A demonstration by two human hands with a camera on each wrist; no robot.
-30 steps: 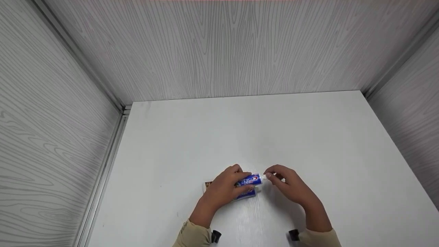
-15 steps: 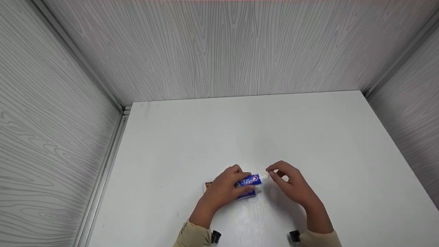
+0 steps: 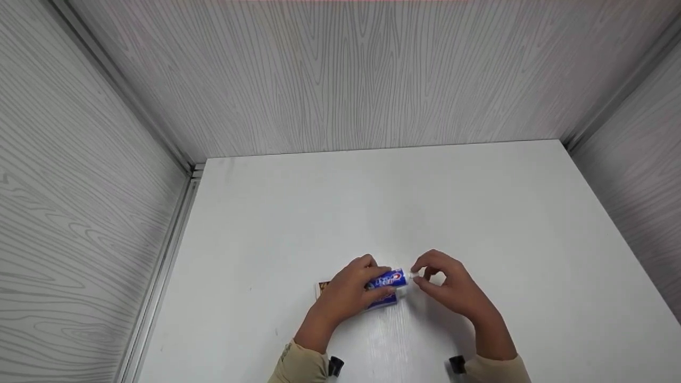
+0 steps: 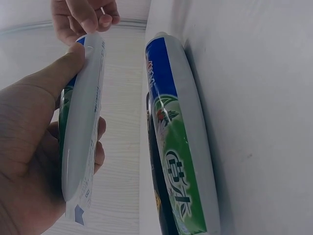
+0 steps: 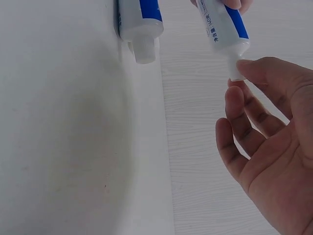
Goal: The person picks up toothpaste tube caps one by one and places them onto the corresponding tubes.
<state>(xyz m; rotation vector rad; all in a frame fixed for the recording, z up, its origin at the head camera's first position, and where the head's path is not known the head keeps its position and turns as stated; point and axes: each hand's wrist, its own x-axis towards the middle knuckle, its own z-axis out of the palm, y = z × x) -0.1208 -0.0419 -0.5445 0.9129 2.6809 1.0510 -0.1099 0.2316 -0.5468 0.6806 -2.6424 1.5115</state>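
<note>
My left hand [image 3: 346, 290] grips a blue, white and green toothpaste tube [image 4: 83, 117] around its body, its cap end pointing right toward my right hand. With thumb and fingertips, my right hand [image 3: 449, 282] pinches the small white cap [image 5: 234, 67] on that tube. A second toothpaste tube [image 4: 181, 142] of the same kind lies on the table just below the held one, its white cap [image 5: 145, 50] also facing right. My left hand hides much of both tubes in the head view.
A dark package [image 4: 157, 176] lies alongside the second tube, and a brown patterned corner [image 3: 322, 287] shows left of my left hand. The white tabletop [image 3: 399, 213] meets grey wood-grain walls [image 3: 346, 80] at the back and sides. Black wrist pieces [image 3: 456, 364] sit at the sleeves.
My right hand's fingertips shift slightly off to the right and up at the cap, then come back in around it. The left hand and both tubes stay nearly still.
</note>
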